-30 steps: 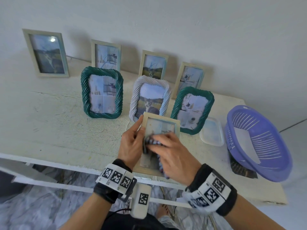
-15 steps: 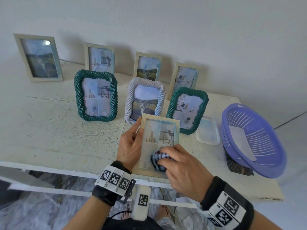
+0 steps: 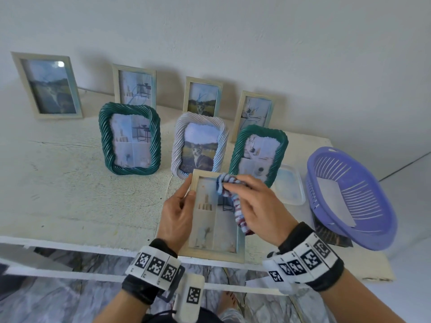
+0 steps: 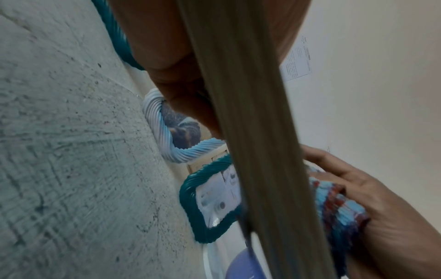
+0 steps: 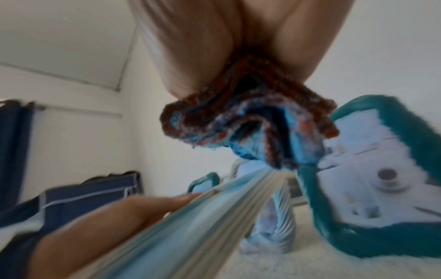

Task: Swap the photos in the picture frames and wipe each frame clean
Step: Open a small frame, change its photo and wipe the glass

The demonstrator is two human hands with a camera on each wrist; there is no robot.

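A pale wooden picture frame (image 3: pixel 211 251) with a collage photo is held tilted over the table's front edge. My left hand (image 3: pixel 177 213) grips its left side, thumb on the front; the frame's edge (image 4: pixel 257 132) fills the left wrist view. My right hand (image 3: pixel 258 206) holds a bunched striped cloth (image 3: pixel 229 191) against the glass near the frame's top right corner. The cloth (image 5: pixel 250 132) shows blurred in the right wrist view, touching the frame (image 5: pixel 190 217). Behind stand a white rope frame (image 3: pixel 199 148) with a cat photo and two green rope frames (image 3: pixel 130 138) (image 3: pixel 258 152).
Several pale wooden frames (image 3: pixel 47 86) lean on the wall at the back. A clear plastic lid (image 3: pixel 290 187) lies right of the green frame, and a purple basket (image 3: pixel 349 197) sits tilted at the table's right end. The white table (image 3: pixel 58 183) has bare surface on the left.
My right hand has moved the cloth from the lower part of the glass up to the top right corner. The left hand keeps its grip on the frame.
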